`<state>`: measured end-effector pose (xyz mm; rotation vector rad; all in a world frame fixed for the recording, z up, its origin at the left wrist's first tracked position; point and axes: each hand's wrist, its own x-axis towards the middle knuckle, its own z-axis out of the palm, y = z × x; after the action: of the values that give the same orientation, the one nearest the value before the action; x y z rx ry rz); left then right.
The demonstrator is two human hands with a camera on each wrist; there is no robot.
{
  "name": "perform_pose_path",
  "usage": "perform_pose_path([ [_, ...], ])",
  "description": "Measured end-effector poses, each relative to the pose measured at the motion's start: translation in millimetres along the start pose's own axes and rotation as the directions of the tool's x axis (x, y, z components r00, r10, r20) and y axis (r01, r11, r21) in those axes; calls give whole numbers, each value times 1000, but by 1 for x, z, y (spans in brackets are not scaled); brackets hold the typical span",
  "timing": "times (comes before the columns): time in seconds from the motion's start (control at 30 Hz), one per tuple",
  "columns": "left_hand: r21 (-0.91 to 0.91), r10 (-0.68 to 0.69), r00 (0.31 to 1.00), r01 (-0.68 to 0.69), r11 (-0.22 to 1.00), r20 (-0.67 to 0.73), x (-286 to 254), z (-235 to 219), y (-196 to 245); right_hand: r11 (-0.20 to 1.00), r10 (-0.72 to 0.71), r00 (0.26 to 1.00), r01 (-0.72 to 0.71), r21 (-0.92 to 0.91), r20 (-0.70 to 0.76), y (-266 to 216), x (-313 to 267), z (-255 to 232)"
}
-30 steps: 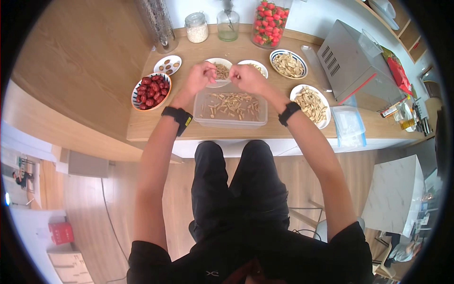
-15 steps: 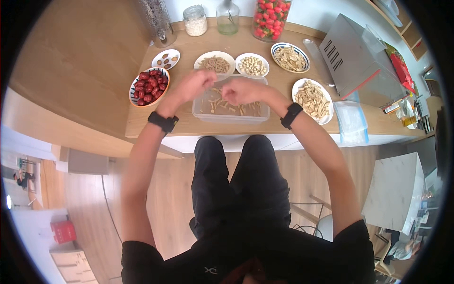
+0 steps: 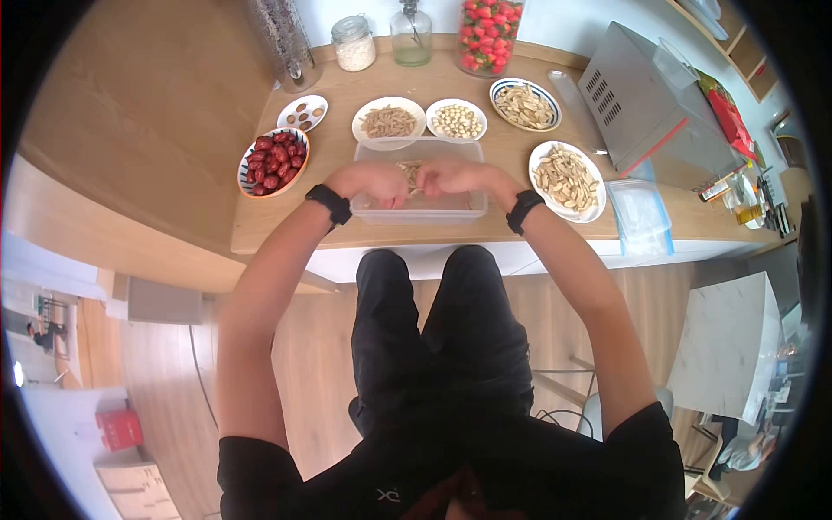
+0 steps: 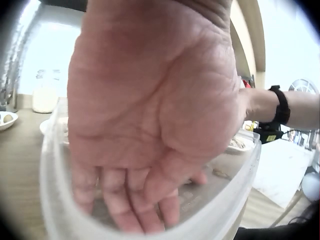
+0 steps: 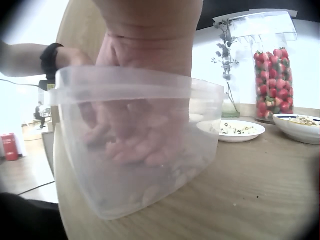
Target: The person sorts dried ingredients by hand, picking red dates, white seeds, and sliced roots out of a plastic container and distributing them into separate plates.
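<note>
Both hands reach down into a clear plastic box point(image 3: 419, 214) at the counter's front. My left hand point(image 3: 381, 184) is at its left half, fingers pointing down inside; in the left wrist view its palm point(image 4: 150, 90) faces the camera. My right hand point(image 3: 451, 176) is opposite, fingertips close to the left hand's. Pale dried slices point(image 3: 411, 171) show between the hands; others are hidden under them. Through the cloudy wall in the right wrist view, the right fingers point(image 5: 132, 147) hang low in the box, loosely bent.
Behind the box stand a plate of brownish strips point(image 3: 364, 135) and a plate of pale nuts or seeds point(image 3: 458, 121). Dried slices fill a bowl point(image 3: 524, 106) and a plate point(image 3: 568, 180) on the right. Red dates point(image 3: 276, 161) are at left, a microwave point(image 3: 641, 113) at right.
Both hands have come from over the plate behind the box down into the box. The plate of strips, covered by the hands at first, now shows fully.
</note>
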<state>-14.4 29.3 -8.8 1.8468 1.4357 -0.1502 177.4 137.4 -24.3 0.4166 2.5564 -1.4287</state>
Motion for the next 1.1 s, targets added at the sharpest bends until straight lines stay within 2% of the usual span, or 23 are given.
perform_pose_path([
  [0.03,-43,173,966,-184,982,-190,-3,-2,-5,977,-213,962,209,-42,-172,8,3,-1],
  [0.07,-41,173,967,-184,982,-189,-10,-7,-2,977,-213,961,209,-42,-174,2,0,-4],
  [0.13,79,127,922,-106,991,-365,-24,-19,8,955,-255,909,183,-234,-331,-19,-11,-12],
  [0.17,74,124,924,-104,992,-362,-25,-18,5,956,-253,910,183,-229,-328,-21,-13,-12],
  [0.23,293,166,975,-118,949,-146,-26,-21,1,901,-246,896,71,-428,-369,-26,-18,-16],
  [0.27,294,166,975,-117,949,-147,-25,-16,3,862,-227,907,19,-506,-354,-19,-14,-17],
  [0.3,379,6,989,51,924,-149,-22,-5,10,862,-227,907,18,-506,-355,-22,-18,-15],
  [0.33,458,-151,975,212,863,-165,-20,4,15,773,-166,929,-86,-629,-331,-24,-23,-11],
  [0.37,460,-150,975,210,863,-164,-18,8,19,654,-99,943,-179,-735,-317,-22,-26,-8],
  [0.4,463,-152,976,207,861,-154,-16,10,22,655,-98,942,-181,-734,-320,-20,-23,-6],
  [0.47,466,-154,978,202,861,-139,-13,13,23,550,-77,923,-277,-788,-378,-17,-19,2],
  [0.5,482,-103,986,154,863,-131,-10,12,21,553,-74,922,-279,-785,-379,-15,-22,3],
  [0.57,501,-48,991,103,859,-122,-10,5,12,547,-257,887,-193,-814,-384,-13,-26,1],
  [0.6,304,128,970,-61,951,-205,-16,-2,4,548,-257,886,-195,-814,-386,-7,-23,1],
  [0.63,108,272,908,-250,962,-319,-18,-5,-2,574,-308,853,-186,-798,-421,-1,-19,2],
  [0.67,108,271,908,-250,962,-319,-20,-7,2,598,-356,817,-174,-782,-454,1,-18,3],
  [0.73,44,190,838,-195,980,-512,-26,-11,9,587,-373,810,-171,-791,-452,5,-17,5],
  [0.77,43,189,838,-195,980,-511,-25,-12,7,574,-391,802,-170,-801,-451,2,-18,5],
  [0.83,262,214,830,-85,961,-515,-25,-13,4,572,-391,799,-177,-801,-456,-4,-19,4],
  [0.87,263,214,830,-85,961,-516,-22,-9,0,567,-394,796,-183,-803,-460,-7,-20,4],
  [0.93,323,138,832,51,945,-536,-15,6,-8,534,-368,814,-210,-819,-449,-4,-21,4],
  [1.03,367,108,849,106,924,-517,-14,14,3,490,-304,859,-231,-841,-413,-3,-22,4],
  [1.1,325,57,847,139,935,-529,-16,15,14,475,-272,882,-226,-851,-386,-3,-21,5],
])
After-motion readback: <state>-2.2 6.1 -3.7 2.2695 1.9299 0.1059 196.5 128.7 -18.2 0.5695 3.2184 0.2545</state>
